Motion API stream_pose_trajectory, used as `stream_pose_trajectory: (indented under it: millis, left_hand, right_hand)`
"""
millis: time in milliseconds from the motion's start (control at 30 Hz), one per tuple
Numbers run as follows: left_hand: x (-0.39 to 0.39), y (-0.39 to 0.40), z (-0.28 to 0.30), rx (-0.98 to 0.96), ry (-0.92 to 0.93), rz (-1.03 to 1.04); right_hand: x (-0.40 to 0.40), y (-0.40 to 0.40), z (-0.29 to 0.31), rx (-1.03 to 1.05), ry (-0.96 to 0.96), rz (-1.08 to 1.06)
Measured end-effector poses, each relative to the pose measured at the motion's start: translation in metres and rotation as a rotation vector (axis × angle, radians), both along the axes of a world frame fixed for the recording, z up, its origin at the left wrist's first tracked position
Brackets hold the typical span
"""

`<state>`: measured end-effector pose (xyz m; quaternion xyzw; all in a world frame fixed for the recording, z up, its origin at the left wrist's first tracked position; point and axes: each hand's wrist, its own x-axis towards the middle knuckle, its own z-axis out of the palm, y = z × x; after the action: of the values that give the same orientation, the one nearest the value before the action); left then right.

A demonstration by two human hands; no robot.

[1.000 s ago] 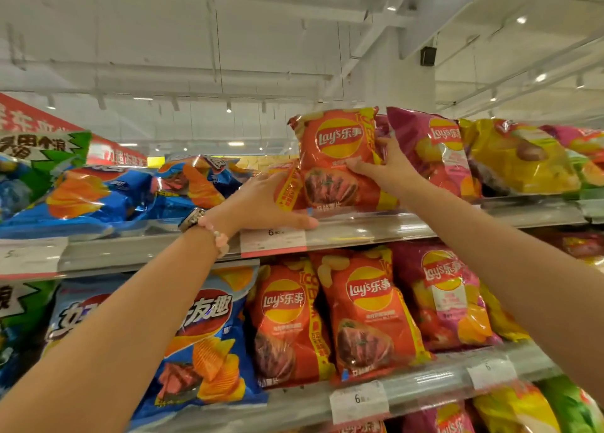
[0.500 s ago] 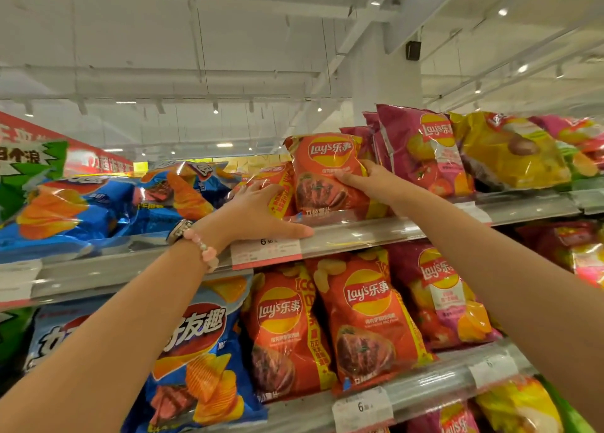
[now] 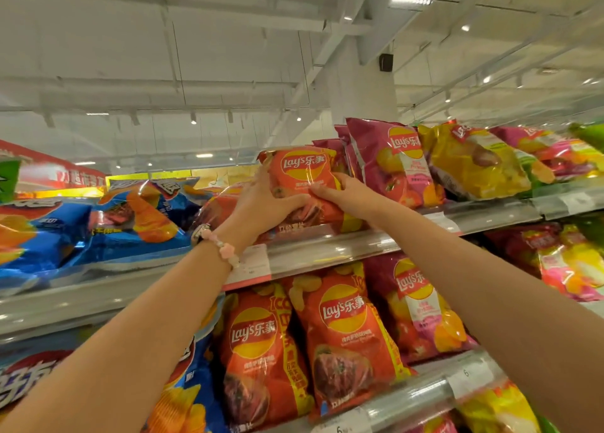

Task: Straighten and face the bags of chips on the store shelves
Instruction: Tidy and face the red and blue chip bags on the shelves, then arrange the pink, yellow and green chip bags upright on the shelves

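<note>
On the top shelf [image 3: 408, 239], the left hand [image 3: 261, 203] wraps its fingers round the left edge of the red chip bag [image 3: 302, 174], which stands at the shelf front beside the purple bag [image 3: 392, 161]. The right hand [image 3: 343, 195] grips its lower right side. Light, air-filled, slick and crushable, the bag is probably best held gently by its edges.

Both hands are gripping 1 chip bag [image 3: 302, 174] that is standing on the top shelf [image 3: 343, 246]. The left hand [image 3: 261, 203] is lying against its left side and front, fingers [image 3: 287, 200] curling across it; the right hand [image 3: 343, 194] is holding its right side. Just right of the right fingers [image 3: 322, 190], 2 more bags [image 3: 392, 161] are standing. Left of the left fingers, other bags [image 3: 140, 216] are lying tilted. Below the fingers, a price tag [image 3: 251, 267] is hanging on the shelf edge, with 2 bags [image 3: 340, 334] standing on the lower shelf [image 3: 415, 396].
</note>
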<state>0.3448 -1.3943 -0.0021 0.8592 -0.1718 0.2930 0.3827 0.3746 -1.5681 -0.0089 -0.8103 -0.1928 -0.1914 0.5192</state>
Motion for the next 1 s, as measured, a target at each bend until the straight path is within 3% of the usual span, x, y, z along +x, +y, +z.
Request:
stream_pose_trajectory:
  millis: [333,467,667,800,933,1000]
  left_hand:
    - [-0.004,-0.020,-0.003,-0.130,0.115,-0.031]
    - [-0.004,-0.023,-0.007,-0.233,0.085,-0.007]
    - [-0.007,-0.026,-0.008,-0.177,0.064,0.121]
    - [-0.011,-0.032,-0.010,-0.108,0.036,0.160]
    - [-0.018,-0.041,-0.010,-0.062,-0.084,0.234]
    - [-0.023,-0.050,-0.008,-0.074,-0.229,0.259]
  right_hand:
    - [0.014,-0.027,0.007,-0.134,0.099,0.162]
    - [0.017,-0.029,-0.001,-0.088,0.006,0.175]
    - [0.005,-0.026,-0.003,-0.113,-0.081,0.220]
    - [-0.005,-0.030,-0.009,-0.145,-0.265,0.130]
    - [-0.016,-0.040,-0.008,-0.039,-0.406,0.126]
    - [-0.024,-0.054,-0.002,0.005,-0.490,0.115]
